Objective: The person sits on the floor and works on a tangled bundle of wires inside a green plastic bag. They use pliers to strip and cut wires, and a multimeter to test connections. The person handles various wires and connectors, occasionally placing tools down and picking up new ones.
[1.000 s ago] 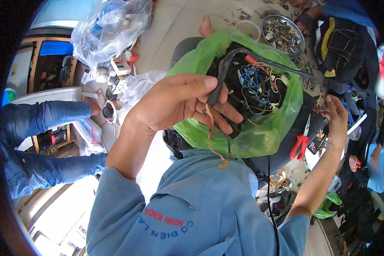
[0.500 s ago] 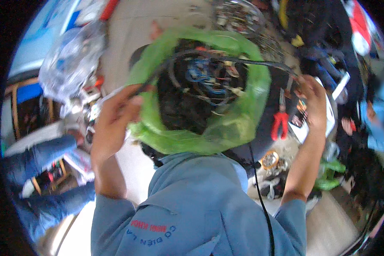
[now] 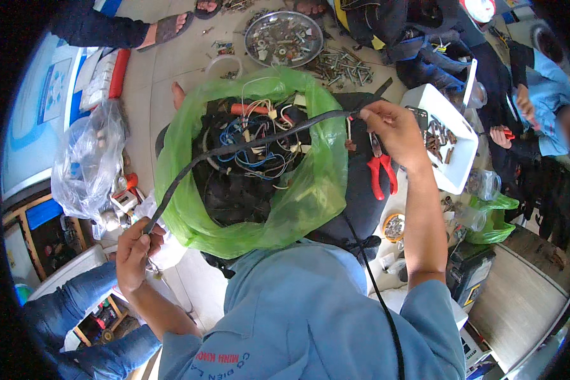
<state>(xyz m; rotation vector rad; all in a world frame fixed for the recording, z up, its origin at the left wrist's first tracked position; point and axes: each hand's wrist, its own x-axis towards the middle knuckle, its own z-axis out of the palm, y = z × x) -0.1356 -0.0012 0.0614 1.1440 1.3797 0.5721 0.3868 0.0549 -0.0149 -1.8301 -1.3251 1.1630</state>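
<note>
A long black cable (image 3: pixel 259 145) stretches across the open top of a green plastic bag (image 3: pixel 307 218). My left hand (image 3: pixel 138 252) pinches its lower end, left of the bag. Nearer the other end, my right hand (image 3: pixel 394 134) grips it between thumb and fingers, with a short tail sticking out beyond. Inside the bag lies a tangle of blue and white wires (image 3: pixel 253 158) with small connectors, and dark material under them. Red-handled pliers (image 3: pixel 381 172) rest on my dark-trousered leg, just below my right hand.
Beyond the bag, a round metal tray (image 3: pixel 247 43) holds small hardware, with loose screws (image 3: pixel 347 66) beside it. A white box (image 3: pixel 465 152) of rusty-brown pieces stands at right. A clear plastic bag (image 3: pixel 90 168) lies left. Co-workers sit or stand nearby; one hand at right holds something red.
My hands have moved with the cable: the left down and outward, the right to the left. The cable now slants across the bag instead of arching. The whole view has shifted.
</note>
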